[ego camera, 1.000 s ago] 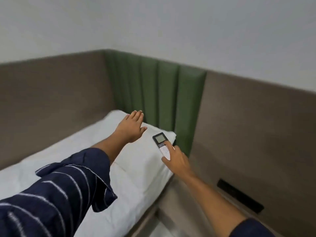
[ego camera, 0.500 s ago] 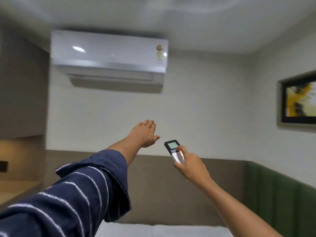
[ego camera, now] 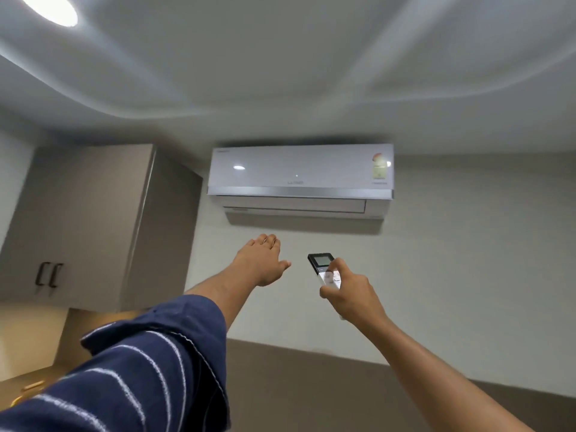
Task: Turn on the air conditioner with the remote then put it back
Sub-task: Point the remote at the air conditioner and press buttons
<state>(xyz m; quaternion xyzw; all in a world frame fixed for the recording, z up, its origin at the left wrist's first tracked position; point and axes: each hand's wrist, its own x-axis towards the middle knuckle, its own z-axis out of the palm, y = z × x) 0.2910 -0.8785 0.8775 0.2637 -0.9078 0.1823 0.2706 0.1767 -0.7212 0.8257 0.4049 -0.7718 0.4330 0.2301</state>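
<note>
A second ago I was looking down at the bed with the remote (ego camera: 324, 271) held over the pillow; now my head has swung up and the AC (ego camera: 300, 179) sits square on the wall ahead, above both outstretched arms. That puts the remote's dark screen end aimed up toward the unit, so I judge I am at the pressing step. My right hand (ego camera: 350, 296) is wrapped around the lower half of the remote, fingers closed on it, thumb lying across the white button area. My left hand (ego camera: 263, 263) holds nothing; it reaches forward, palm away from me, fingers spread loosely and flat, just beside the remote but not touching it. On the AC's front panel a tiny point of light shows near the middle, and the flap beneath looks shut or barely parted; I cannot tell from this whether it has switched on. The remote's screen is lit grey but its readout is too small to make out, and my thumb hides which button lies under it. The place the remote must go back to is out of view now.
</note>
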